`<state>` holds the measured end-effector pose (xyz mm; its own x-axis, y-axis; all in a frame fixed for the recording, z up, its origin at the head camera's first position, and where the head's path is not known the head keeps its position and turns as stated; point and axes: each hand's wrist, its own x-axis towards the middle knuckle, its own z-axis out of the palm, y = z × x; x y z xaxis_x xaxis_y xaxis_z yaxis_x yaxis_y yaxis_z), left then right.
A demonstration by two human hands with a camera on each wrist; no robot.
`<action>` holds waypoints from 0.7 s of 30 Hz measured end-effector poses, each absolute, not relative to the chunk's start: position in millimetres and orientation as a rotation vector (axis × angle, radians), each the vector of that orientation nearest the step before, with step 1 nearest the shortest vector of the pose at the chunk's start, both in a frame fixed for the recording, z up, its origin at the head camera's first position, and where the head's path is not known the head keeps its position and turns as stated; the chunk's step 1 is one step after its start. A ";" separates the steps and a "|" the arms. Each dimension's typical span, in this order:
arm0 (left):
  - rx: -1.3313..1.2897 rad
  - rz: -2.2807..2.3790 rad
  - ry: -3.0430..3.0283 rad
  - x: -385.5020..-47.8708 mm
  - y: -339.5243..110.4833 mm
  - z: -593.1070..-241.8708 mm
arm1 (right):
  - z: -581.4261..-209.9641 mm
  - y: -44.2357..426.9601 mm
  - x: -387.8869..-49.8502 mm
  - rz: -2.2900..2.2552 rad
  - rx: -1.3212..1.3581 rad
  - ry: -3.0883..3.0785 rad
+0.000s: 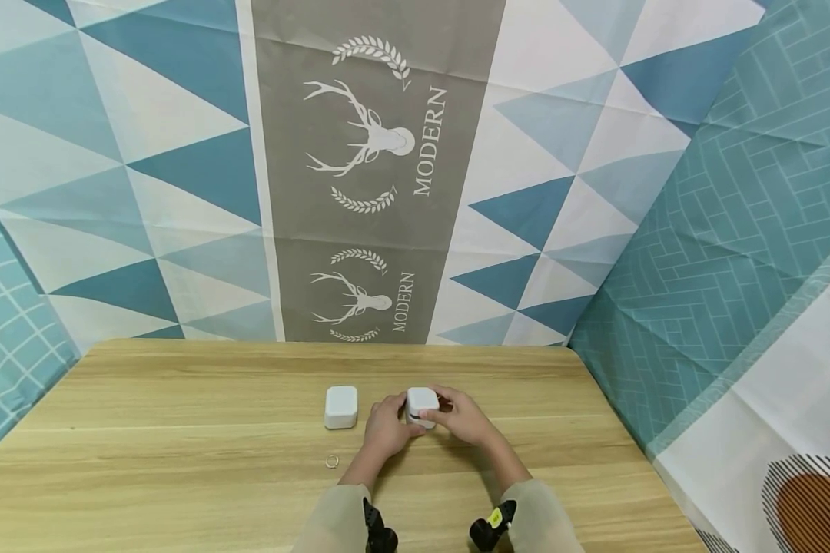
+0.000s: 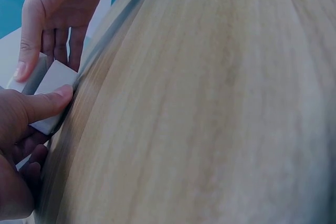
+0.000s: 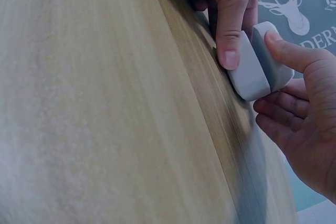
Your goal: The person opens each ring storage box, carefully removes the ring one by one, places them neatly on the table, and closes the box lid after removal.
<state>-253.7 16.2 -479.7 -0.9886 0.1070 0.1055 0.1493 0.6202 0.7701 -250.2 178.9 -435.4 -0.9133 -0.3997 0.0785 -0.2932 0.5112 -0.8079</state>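
Note:
A small white ring box (image 1: 423, 399) stands on the wooden table in front of me, its hinged lid partly raised. My left hand (image 1: 386, 432) holds the lower half (image 3: 248, 72) from the left, thumb across its near side. From the right, my right hand (image 1: 465, 418) pinches the lid (image 3: 271, 56) between thumb and fingers. A dark gap shows between the halves; what lies inside is hidden. To the left of my left hand sits a second white box (image 1: 341, 407), closed. A thin ring (image 1: 332, 461) lies on the table nearer to me.
The wooden table (image 1: 180, 461) ends at a back edge against a patterned cloth (image 1: 360, 230). More cloth (image 1: 733, 230) hangs along the right side, and tiled-pattern cloth (image 1: 7, 307) on the left.

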 end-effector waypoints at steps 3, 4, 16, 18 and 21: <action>-0.223 -1.326 -2.781 -253.2 16.0 -479.8 | -435.2 178.6 -249.4 -1.371 -0.596 2.630; -0.225 -1.325 -2.780 -253.3 16.0 -479.9 | -435.0 178.5 -248.9 -1.370 -0.591 2.631; -0.237 -1.314 -2.778 -254.5 16.4 -481.3 | -432.7 178.3 -248.1 -1.355 -0.576 2.636; -0.236 -1.316 -2.777 -254.5 16.4 -481.4 | -432.6 178.5 -248.1 -1.357 -0.578 2.635; -0.234 -1.316 -2.777 -254.3 16.6 -481.9 | -431.9 178.5 -248.0 -1.355 -0.585 2.637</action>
<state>-254.3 16.6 -481.9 -0.9867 0.1114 0.1181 0.1620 0.6241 0.7644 -248.0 178.5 -431.9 -0.9181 -0.3904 0.0688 -0.2833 0.5248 -0.8027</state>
